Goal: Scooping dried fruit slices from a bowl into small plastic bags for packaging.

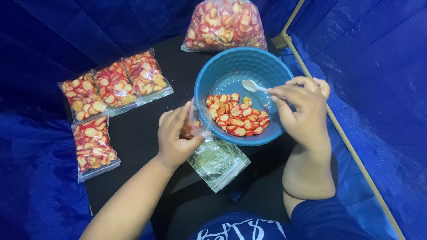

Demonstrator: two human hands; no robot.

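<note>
A person seated at a black table works over a blue plastic bowl, the landmark of the scene. The right hand, at the bowl's right rim, is closed in a pinch around the handle of a small white spoon, whose head hangs inside the bowl just above a heap of red-and-yellow sliced snack chips banked against the bowl's near wall; the far half of the bowl is bare. The left hand, at the bowl's left rim, is curled about the mouth of a small clear bag, thumb and fingers gripping it so the opening faces the bowl; a few chips seem to sit in it already. Such a bag looks light, thin and slippery, likely to fold shut unless held near its rim, and the chips appear brittle enough to snap under a hard scoop. Just in front of the bowl, toward the person, lies a stack of empty zip bags, flat on the table. Left of the bowl, three filled small bags lie side by side, with a fourth filled bag nearer the person beside them. Behind the bowl stands a large clear bag bulging with the same chips. Blue sheeting surrounds the table
</note>
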